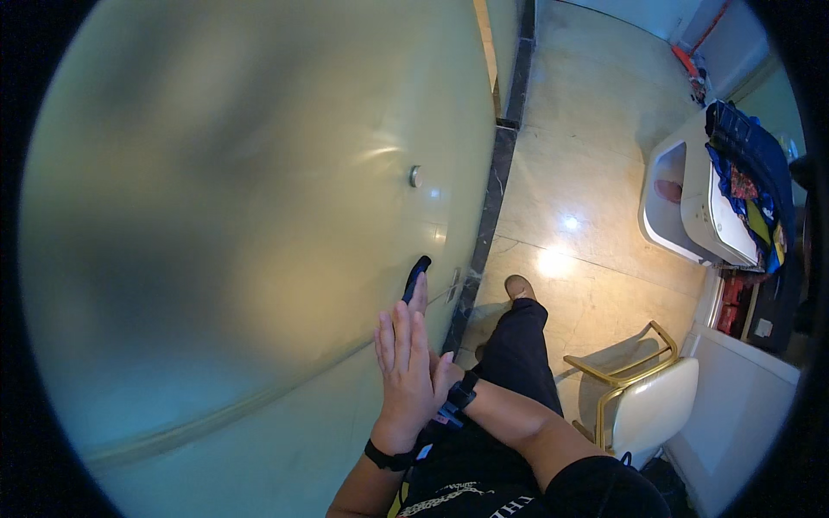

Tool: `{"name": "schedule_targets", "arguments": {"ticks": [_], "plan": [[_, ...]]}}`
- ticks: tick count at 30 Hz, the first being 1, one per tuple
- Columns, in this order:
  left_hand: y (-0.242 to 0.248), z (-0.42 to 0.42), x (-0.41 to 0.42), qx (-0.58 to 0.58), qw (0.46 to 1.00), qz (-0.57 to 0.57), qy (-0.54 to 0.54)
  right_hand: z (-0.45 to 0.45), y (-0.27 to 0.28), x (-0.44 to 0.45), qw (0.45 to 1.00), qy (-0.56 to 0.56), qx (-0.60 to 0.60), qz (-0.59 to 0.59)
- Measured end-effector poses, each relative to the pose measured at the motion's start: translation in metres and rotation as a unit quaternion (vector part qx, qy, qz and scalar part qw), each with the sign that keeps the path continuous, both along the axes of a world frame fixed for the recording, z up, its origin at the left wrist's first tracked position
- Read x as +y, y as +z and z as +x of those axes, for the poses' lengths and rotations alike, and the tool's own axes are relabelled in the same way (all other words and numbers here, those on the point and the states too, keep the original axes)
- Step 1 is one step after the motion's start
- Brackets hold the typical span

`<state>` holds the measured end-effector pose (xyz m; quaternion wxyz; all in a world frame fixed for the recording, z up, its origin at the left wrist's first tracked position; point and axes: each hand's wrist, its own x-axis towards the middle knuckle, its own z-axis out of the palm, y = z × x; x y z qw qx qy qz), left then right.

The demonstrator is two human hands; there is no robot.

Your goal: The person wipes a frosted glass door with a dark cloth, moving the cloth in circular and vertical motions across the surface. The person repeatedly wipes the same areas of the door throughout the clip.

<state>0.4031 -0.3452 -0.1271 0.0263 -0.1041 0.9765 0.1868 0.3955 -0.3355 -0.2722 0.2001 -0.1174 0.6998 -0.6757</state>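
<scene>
My left hand (405, 382) is held up before the frosted glass panel (291, 194), back towards me, fingers stretched and slightly apart, with nothing seen in it. Behind it, my right hand (421, 296) is mostly hidden; only its fingertips and part near the wrist show. Those straight fingers lie along a dark blue and black object (416, 275) against the glass; I cannot tell whether they grip it. A round metal fitting (415, 176) sits on the glass above. Closer to the panel's edge is a small metal plate (453, 285). Each wrist wears a black band.
Dark stone edging (495, 188) borders the glass beside the pale floor (583, 162). A gold-framed chair (654, 405) stands at right. Beyond it, a white cabinet-like unit (703, 201) carries piled fabrics (754, 181). A red broom (685, 59) leans far back.
</scene>
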Motion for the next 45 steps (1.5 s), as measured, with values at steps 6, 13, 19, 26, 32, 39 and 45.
{"name": "schedule_targets", "arguments": {"ticks": [6,13,19,26,32,39,45], "plan": [[0.024,0.024,0.001,0.104,0.995,0.004,-0.011,-0.026,0.085,-0.002,0.988,-0.069,0.123,-0.068],[0.06,0.054,0.005,0.175,0.982,-0.05,0.041,-0.004,0.147,-0.017,0.967,-0.073,0.216,-0.11],[0.083,0.079,0.006,0.249,0.958,-0.11,0.088,0.028,0.167,-0.017,0.928,-0.016,0.347,-0.137],[0.13,0.116,0.005,0.289,0.946,-0.106,0.099,0.027,0.228,-0.021,0.895,-0.016,0.428,-0.122],[0.19,0.145,0.001,0.288,0.933,-0.183,0.112,0.015,0.308,-0.022,0.902,-0.007,0.408,-0.139],[0.25,0.141,-0.001,0.345,0.893,-0.238,0.164,0.003,0.384,-0.028,0.853,-0.038,0.498,-0.154],[0.275,0.14,0.0,0.388,0.86,-0.268,0.197,0.018,0.435,-0.032,0.773,-0.014,0.608,-0.181]]}}
